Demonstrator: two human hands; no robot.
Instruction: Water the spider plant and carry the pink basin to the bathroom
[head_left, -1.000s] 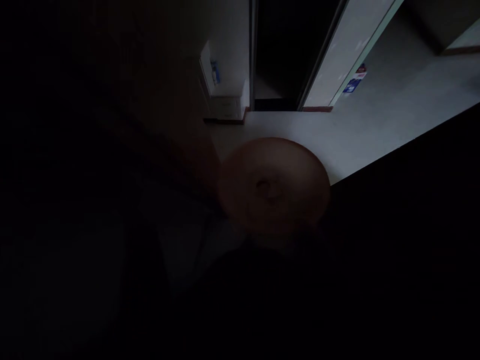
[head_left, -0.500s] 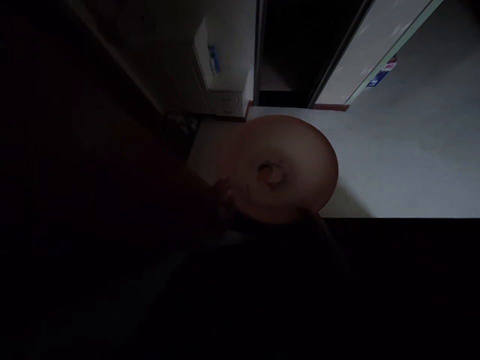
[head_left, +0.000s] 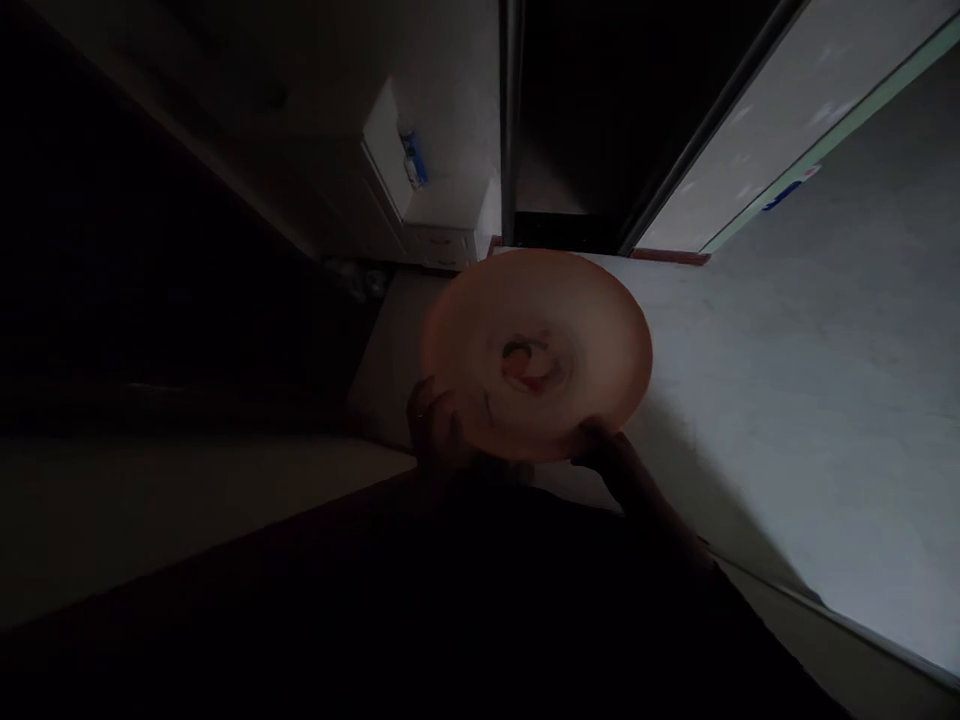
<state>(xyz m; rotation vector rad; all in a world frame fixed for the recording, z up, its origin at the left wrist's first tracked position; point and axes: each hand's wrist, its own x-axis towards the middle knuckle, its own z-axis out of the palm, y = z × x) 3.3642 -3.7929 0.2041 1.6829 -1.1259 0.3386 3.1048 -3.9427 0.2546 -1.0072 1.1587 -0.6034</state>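
Observation:
Between my hands is a round orange basin (head_left: 585, 320), pale inside with a darker orange rim. A dark and reddish patch shows at its middle, too dim to make out. My left hand (head_left: 439, 420) grips the rim at the near left, with its fingers curled over the edge. At the near right, my right hand (head_left: 600, 445) holds the rim, mostly in shadow. Both forearms are dark, and the underside of the basin is hidden.
A white cabinet with drawers (head_left: 441, 245) stands beyond the basin, with a blue-and-white item (head_left: 412, 158) on it. A dark doorway (head_left: 600, 120) opens at the top. To the right is a pale surface (head_left: 810, 400) with a shadow across it.
The view has shifted, so the cabinet and doorway sit lower. The basin appears slightly farther left and lower. Both hands stay on its rim and show more plainly.

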